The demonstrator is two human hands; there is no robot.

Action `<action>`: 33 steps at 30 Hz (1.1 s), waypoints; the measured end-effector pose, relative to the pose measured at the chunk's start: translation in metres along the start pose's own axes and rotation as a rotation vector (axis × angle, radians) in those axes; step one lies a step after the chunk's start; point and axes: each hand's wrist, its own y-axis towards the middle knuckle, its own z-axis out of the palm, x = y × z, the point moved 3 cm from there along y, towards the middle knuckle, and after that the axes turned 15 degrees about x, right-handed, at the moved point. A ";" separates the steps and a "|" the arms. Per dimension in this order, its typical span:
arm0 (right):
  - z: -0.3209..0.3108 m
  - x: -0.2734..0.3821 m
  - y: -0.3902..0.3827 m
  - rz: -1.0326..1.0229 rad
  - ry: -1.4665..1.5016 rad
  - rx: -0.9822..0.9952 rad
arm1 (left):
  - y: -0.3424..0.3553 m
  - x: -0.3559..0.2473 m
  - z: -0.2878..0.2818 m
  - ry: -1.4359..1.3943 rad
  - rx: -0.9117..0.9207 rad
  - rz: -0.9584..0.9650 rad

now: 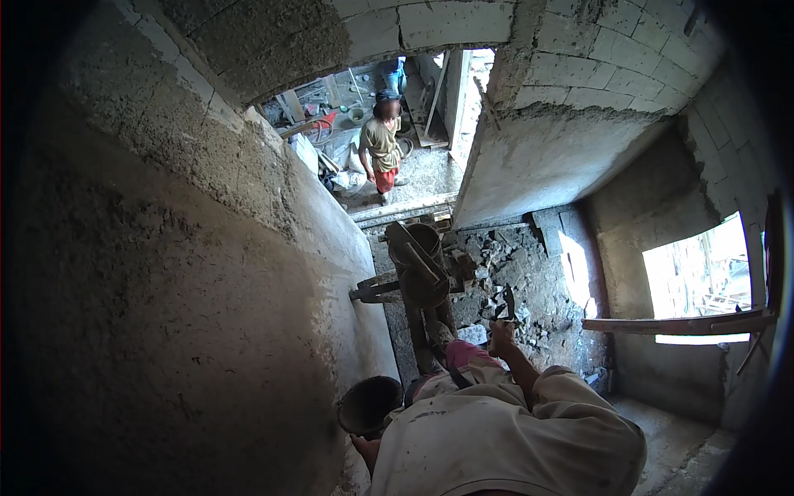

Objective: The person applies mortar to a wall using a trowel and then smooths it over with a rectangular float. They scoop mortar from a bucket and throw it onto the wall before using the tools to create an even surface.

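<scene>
My left hand (365,447) grips the side of a round black bucket (370,403), close against the plastered wall on my left. The inside of the bucket is dark and I cannot make out what is in it. My right hand (501,338) is closed around the handle of a trowel (509,302), whose dark blade points away from me. Ahead of my legs a dark tub (423,289) stands near wooden planks (420,335), with a board (422,256) lying across it.
Rubble (496,260) covers the floor below. Beyond a doorway, another person (381,149) stands among buckets and debris. Partly plastered walls (322,306) rise on the left. A wooden beam (678,325) crosses before the bright window opening (703,269) at right.
</scene>
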 end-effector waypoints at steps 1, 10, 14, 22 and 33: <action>0.000 0.000 -0.001 0.013 0.026 0.003 | -0.003 -0.004 0.005 0.006 0.008 0.000; 0.007 -0.004 0.010 0.038 0.131 0.005 | -0.015 -0.016 0.004 0.333 0.035 -0.046; 0.010 -0.030 0.020 0.032 -0.155 -0.004 | -0.010 -0.019 0.023 0.398 0.067 -0.068; -0.004 -0.004 -0.002 -0.028 -0.034 -0.074 | -0.017 -0.024 0.024 0.435 0.050 -0.077; 0.012 -0.033 0.019 0.071 0.382 0.025 | -0.027 -0.043 0.060 0.504 0.082 -0.096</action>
